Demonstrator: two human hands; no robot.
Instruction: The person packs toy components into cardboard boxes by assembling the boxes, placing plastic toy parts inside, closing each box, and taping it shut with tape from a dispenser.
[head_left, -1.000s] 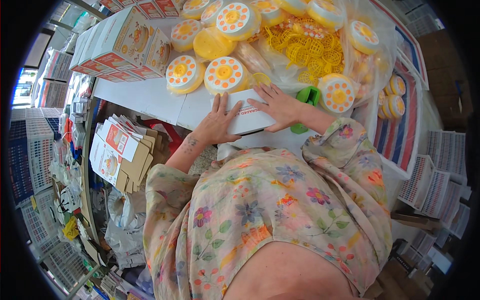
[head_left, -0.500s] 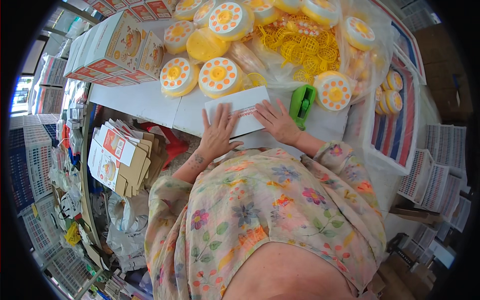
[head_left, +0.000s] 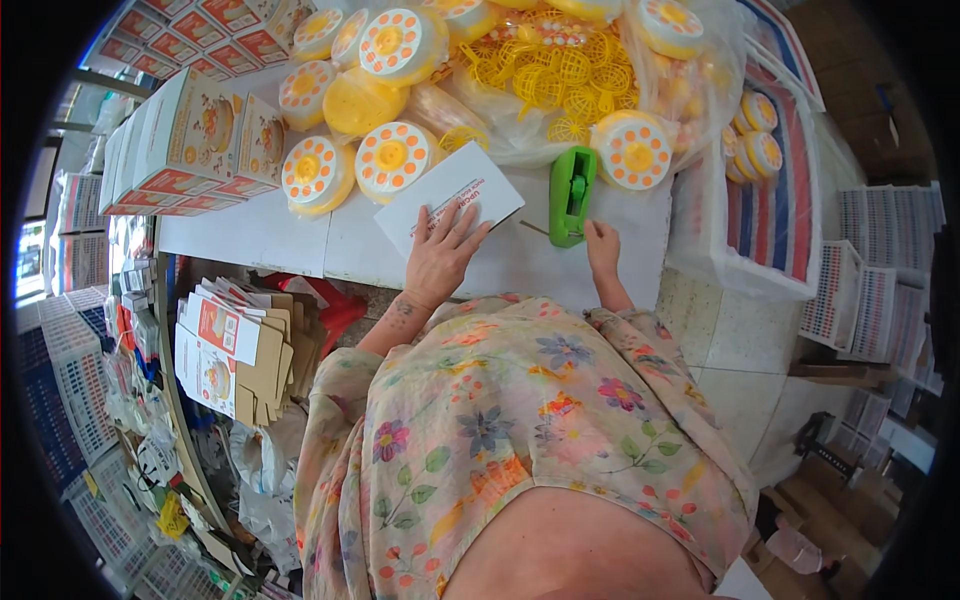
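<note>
White flat box [head_left: 450, 195] lies on the white surface [head_left: 260, 235] at centre frame, long axis running diagonally from lower left to upper right. Left hand [head_left: 440, 258] is laid flat on its lower edge, fingers spread and pointing up-frame onto the panel; open palm, pressing, not gripping. Green tape dispenser [head_left: 572, 195] stands just right of the box, apart from it, long axis nearly vertical in frame. Right hand [head_left: 602, 245] sits just below and right of the dispenser's lower end, fingers curled close together; looks to be pinching something small near a thin strand running left from it, but too small to tell what, and cannot tell whether it touches the dispenser. So the box is under the left hand, the dispenser is nearer the right hand, and the box lies left and slightly up-frame from the right hand. Round yellow-and-orange toys [head_left: 390, 160] sit just above the box's upper edge, more in a clear bag [head_left: 560, 75] at top centre. Printed cartons [head_left: 190, 145] stacked upper left, folded flat cartons [head_left: 235, 345] below the surface edge at left.
</note>
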